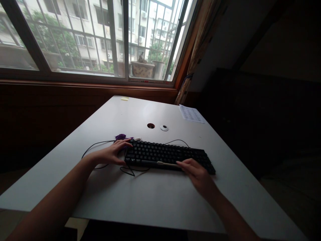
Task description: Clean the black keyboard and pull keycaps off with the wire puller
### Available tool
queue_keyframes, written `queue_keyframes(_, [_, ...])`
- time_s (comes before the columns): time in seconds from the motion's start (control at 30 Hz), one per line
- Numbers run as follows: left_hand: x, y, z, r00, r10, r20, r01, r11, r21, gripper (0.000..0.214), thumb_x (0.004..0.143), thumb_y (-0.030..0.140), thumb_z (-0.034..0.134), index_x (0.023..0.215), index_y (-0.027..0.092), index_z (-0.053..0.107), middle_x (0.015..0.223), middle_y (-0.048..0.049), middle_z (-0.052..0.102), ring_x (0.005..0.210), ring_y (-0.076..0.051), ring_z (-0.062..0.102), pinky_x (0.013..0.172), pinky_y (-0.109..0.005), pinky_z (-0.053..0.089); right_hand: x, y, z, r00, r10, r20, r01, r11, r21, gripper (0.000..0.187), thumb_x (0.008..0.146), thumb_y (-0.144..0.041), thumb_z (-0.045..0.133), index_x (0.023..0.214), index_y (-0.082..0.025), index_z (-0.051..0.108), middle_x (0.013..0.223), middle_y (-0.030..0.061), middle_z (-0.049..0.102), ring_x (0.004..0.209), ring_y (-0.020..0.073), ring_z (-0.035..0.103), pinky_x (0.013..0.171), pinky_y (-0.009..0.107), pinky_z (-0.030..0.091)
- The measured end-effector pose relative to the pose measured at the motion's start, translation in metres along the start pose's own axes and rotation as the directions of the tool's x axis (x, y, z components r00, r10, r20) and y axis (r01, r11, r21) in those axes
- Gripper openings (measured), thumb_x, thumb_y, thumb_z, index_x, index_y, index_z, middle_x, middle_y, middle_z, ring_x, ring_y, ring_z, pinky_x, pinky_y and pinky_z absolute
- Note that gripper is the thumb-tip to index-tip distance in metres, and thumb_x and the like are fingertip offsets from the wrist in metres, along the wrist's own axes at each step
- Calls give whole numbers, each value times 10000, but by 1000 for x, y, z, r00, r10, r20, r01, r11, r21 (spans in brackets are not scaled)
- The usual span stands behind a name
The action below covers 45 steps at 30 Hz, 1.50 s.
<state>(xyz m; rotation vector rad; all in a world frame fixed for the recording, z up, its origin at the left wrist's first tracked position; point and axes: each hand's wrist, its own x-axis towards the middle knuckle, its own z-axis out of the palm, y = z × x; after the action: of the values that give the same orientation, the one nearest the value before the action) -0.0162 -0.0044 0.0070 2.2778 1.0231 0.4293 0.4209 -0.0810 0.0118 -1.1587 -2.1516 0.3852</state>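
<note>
A black keyboard [168,155] lies across the middle of a white desk [155,197]. My left hand [114,154] clasps its left end, thumb on the near edge and fingers curled over the far corner. My right hand [198,174] rests on the keyboard's near right edge, fingers bent over the front rim by a pale strip. Just behind my left fingers sits a small purple object [120,136]. The keyboard's black cable [100,144] loops to the left and under my left hand.
A round cable hole [150,126] and its white cap [164,128] lie behind the keyboard. A printed sheet [191,114] sits at the far right corner, a yellow note [124,98] at the far edge. A barred window [100,36] spans the wall behind.
</note>
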Motion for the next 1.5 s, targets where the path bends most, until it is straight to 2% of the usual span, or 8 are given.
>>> queue_keyframes(0.13, [-1,-2,-3,1000,-13,23,13,1000,-17,658,846,534,707,1422,323,471,1634,-46,246,1479,-357,257,1212,-506,280,16,-42,66,985,-162,60,162,987,16,481,965,-93,412,1323,-326,632,1065,60,655,899,174,660,803,311,575])
queue_keyframes(0.23, [0,-4,-2,1000,-17,22,17,1000,-22,575,921,577,596,1421,320,476,1632,-41,264,1473,-350,277,1210,-502,280,24,-56,90,981,-188,49,189,982,-14,559,932,-49,402,1354,-356,600,1064,55,657,875,181,665,779,317,587])
queue_keyframes(0.43, [4,-9,5,999,-22,-32,22,1000,11,472,974,577,506,1369,320,523,1611,-27,304,1470,-325,273,1223,-494,245,37,-66,101,980,-190,58,193,980,-50,579,910,-26,409,1341,-353,614,1050,65,654,897,207,674,807,350,590])
queue_keyframes(0.6, [2,-8,8,999,5,-33,-3,999,47,627,855,599,679,1390,330,494,1618,-52,276,1473,-352,259,1210,-515,262,30,-57,96,986,-153,61,158,984,-78,580,879,-19,434,1328,-326,634,1015,58,659,840,193,690,764,321,595])
queue_keyframes(0.77, [2,-8,9,999,26,-40,-24,998,65,778,742,582,801,1401,339,467,1626,-72,248,1482,-368,232,1205,-552,250,8,-37,71,995,-104,-10,103,990,-101,582,885,-23,438,1321,-356,632,979,38,659,791,168,676,738,299,590])
queue_keyframes(1.1, [2,-8,8,998,55,-44,-50,994,98,740,761,505,811,1391,317,470,1608,-92,277,1466,-370,270,1193,-546,282,-55,17,-14,988,152,-15,-151,959,-239,433,922,-153,465,1250,-326,689,1052,39,668,890,177,682,785,286,562])
queue_keyframes(1.3, [2,-8,9,996,68,-48,-62,990,129,733,778,513,794,1399,310,462,1606,-95,282,1461,-366,284,1186,-541,304,-99,62,-70,930,355,-100,-369,891,-264,352,912,-353,491,1157,-312,742,1059,47,688,950,214,686,821,322,546])
queue_keyframes(1.5, [2,-8,9,996,64,-56,-56,988,145,735,784,526,785,1404,313,450,1614,-95,267,1463,-369,279,1189,-551,296,-143,111,-130,839,439,-321,-532,787,-314,393,878,-499,510,1132,-325,755,1096,106,701,975,324,678,845,453,511])
